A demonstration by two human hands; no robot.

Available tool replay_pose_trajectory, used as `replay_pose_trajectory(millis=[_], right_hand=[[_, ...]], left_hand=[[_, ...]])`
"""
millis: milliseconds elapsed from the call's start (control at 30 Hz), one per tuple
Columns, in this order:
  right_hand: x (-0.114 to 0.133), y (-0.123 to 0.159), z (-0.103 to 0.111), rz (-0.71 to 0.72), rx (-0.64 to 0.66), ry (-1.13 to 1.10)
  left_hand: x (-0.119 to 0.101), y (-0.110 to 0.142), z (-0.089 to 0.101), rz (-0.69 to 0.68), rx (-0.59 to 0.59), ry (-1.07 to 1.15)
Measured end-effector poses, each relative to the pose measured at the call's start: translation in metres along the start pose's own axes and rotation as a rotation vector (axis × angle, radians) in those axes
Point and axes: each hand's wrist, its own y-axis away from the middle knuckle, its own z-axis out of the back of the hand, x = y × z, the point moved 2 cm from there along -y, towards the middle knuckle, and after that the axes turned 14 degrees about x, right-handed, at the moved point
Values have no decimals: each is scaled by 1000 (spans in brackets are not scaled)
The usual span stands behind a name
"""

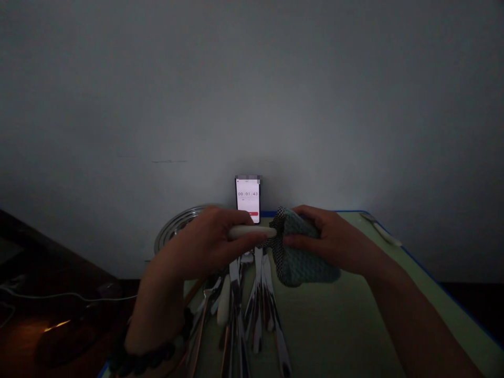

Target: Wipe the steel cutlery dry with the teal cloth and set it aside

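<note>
My left hand [205, 236] is closed round the pale handle [252, 231] of a utensil held level above the table. The utensil's other end goes into a grey-green checked cloth [305, 262], so its kind is hidden. On the right, my right hand [334, 236] pinches the folded cloth at the utensil's end. Below my left hand lies a pile of metal cutlery [258, 310], with knives and a fork among it. One pale-handled piece [223, 302] lies in the pile.
A phone [248, 199] showing a running timer leans on the wall [252, 94]. Behind my left hand stands a round metal dish [165, 233]. Another white-handled utensil [386, 233] lies at the far right edge of the green, blue-edged table [346, 325]. A cable [79, 297] runs at left.
</note>
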Motion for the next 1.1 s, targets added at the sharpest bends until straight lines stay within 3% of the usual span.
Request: replay_pose_trajectory(millis=[1100], right_hand=[[1, 1, -3, -18, 30, 28]], left_hand=[[3, -2, -1, 20, 9, 12]])
